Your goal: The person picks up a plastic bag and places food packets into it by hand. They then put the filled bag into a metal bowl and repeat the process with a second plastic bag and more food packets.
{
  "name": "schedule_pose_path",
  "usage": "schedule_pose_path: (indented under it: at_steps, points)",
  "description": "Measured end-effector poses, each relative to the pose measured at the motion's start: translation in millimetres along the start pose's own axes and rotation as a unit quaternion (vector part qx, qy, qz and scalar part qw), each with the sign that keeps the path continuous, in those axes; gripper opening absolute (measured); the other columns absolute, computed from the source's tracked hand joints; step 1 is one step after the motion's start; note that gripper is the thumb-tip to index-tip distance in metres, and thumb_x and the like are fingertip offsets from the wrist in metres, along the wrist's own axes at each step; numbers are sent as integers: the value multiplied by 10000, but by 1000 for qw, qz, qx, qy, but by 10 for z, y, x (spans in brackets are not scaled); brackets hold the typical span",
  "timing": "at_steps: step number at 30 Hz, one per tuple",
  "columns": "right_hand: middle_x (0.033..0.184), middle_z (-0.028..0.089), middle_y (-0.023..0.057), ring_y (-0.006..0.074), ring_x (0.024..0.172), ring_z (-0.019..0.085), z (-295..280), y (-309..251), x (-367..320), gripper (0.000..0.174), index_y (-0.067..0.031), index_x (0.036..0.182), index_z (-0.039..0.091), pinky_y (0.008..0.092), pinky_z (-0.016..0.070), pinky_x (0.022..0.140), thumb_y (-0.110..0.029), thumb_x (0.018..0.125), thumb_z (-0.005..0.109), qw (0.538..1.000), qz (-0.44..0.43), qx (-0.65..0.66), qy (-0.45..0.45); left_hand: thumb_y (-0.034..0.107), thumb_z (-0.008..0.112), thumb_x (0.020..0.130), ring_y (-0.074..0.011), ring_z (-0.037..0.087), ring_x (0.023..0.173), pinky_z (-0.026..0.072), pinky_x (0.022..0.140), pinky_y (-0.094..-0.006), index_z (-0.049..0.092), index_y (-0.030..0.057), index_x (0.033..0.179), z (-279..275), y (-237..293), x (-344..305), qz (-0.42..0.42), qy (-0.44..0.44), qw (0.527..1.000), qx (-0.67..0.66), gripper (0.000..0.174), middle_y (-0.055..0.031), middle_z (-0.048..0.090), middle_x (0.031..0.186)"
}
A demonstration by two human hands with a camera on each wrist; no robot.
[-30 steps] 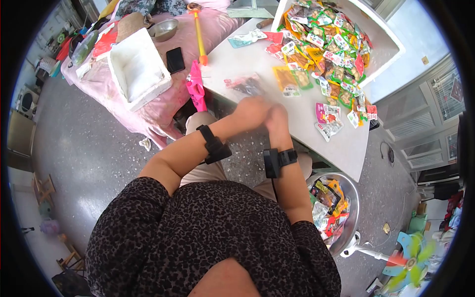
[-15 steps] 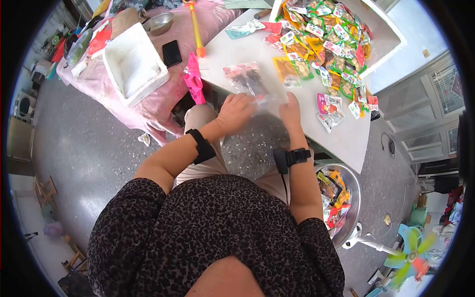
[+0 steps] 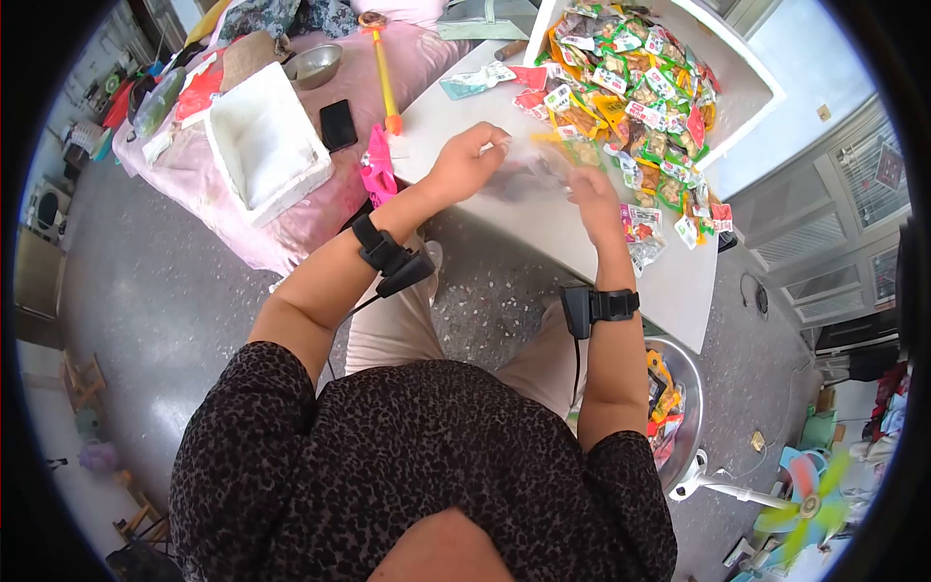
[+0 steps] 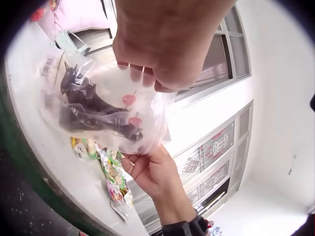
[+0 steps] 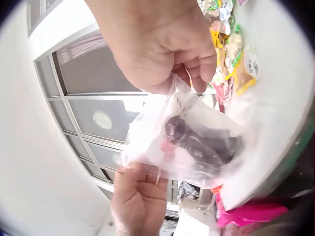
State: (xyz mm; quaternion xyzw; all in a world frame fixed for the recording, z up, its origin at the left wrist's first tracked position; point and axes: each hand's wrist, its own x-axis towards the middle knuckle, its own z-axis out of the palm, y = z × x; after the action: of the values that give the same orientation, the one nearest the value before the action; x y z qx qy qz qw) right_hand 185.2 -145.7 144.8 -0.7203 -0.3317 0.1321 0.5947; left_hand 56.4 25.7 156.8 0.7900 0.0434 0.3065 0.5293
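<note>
Clear plastic bag point(image 3: 529, 175) of dark snacks hangs at upper centre of the head view, just above the white table point(image 3: 543, 225). Left hand point(image 3: 465, 160) and right hand point(image 3: 593, 194) each pinch an edge.

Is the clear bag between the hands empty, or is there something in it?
Not empty: dark pieces show through the clear bag, which the left hand and right hand grip by its edges.

My head camera looks steeply down, the table point(image 3: 659, 286) at one o'clock. The wrist cameras look close past my left hand point(image 4: 167, 44) and right hand point(image 5: 157, 44), sharing the clear bag point(image 4: 98, 108).
</note>
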Motion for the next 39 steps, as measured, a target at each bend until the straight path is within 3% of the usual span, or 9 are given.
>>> schedule_pose_path:
  at_steps: [1, 2, 5, 11, 13, 23, 26, 32, 39]
  points:
    - [703, 521, 17, 76, 611, 459, -37, -176, -39, 178, -11, 849, 541, 229, 404, 575, -174, 778, 531, 1000, 6, 26, -2, 47, 476, 797, -82, 501, 746, 404, 675, -221, 480, 23, 824, -3, 50, 53, -68, -2, 996, -59, 36, -21, 535, 803]
    - [749, 537, 32, 101, 644, 484, -93, -274, -66, 224, -8, 905, 526, 234, 409, 595, -190, 776, 544, 1000, 2, 11, -23, 103, 479, 805, -44, 478, 614, 403, 557, -204, 482, 25, 785, 39, -4, 96, -27, 27, 995, -95, 81, -11, 532, 711]
    - [818, 554, 58, 109, 706, 507, -126, -476, -263, 316, -14, 983, 497, 238, 412, 612, -227, 759, 563, 991, -57, 81, -94, 83, 473, 804, -58, 479, 616, 404, 559, -202, 466, 22, 786, 184, 115, 44, -53, 47, 954, -290, 64, -19, 527, 706]
    - [833, 559, 125, 145, 747, 527, -59, -624, -529, 363, 11, 988, 481, 253, 412, 621, -175, 699, 600, 954, -84, -279, -68, 58, 465, 809, -46, 454, 651, 390, 592, -189, 456, 35, 790, 338, 256, -208, -73, 57, 970, -225, 31, 6, 504, 718]
    - [793, 544, 122, 156, 720, 521, -84, -609, -542, 327, 22, 947, 493, 253, 408, 615, -154, 692, 598, 951, -77, -283, -94, 51, 464, 813, -37, 442, 665, 381, 605, -183, 456, 42, 793, 360, 295, -267, -79, 59, 970, -221, 24, 21, 494, 719]
    - [756, 535, 15, 73, 667, 462, -191, -373, -724, 203, -6, 877, 546, 230, 385, 577, -101, 705, 599, 976, 61, 108, -177, 66, 482, 791, -59, 467, 676, 398, 629, -203, 465, 16, 805, 292, 340, -472, -80, -45, 956, -280, 54, -10, 516, 739]
    - [746, 533, 21, 67, 656, 463, -214, -371, -823, 210, -11, 890, 547, 221, 383, 569, -110, 712, 597, 975, 40, -61, -208, 66, 480, 793, -63, 469, 681, 395, 634, -206, 464, 20, 807, 299, 338, -527, -94, -49, 951, -290, 51, -9, 512, 739]
    - [751, 529, 13, 88, 705, 479, -176, -375, -940, 142, -19, 835, 543, 225, 383, 625, -95, 715, 556, 973, 94, -83, -195, 47, 465, 810, -72, 480, 698, 399, 647, -214, 469, 32, 821, 258, 287, -688, -129, -95, 935, -317, 19, -16, 527, 767]
    - [633, 501, 6, 71, 584, 447, -109, -453, -1041, 77, -10, 723, 518, 223, 366, 514, -61, 704, 572, 984, 32, -79, -158, 65, 509, 772, -87, 493, 744, 413, 681, -226, 471, 19, 941, 223, 307, -767, -236, -109, 867, -426, 180, -32, 535, 808]
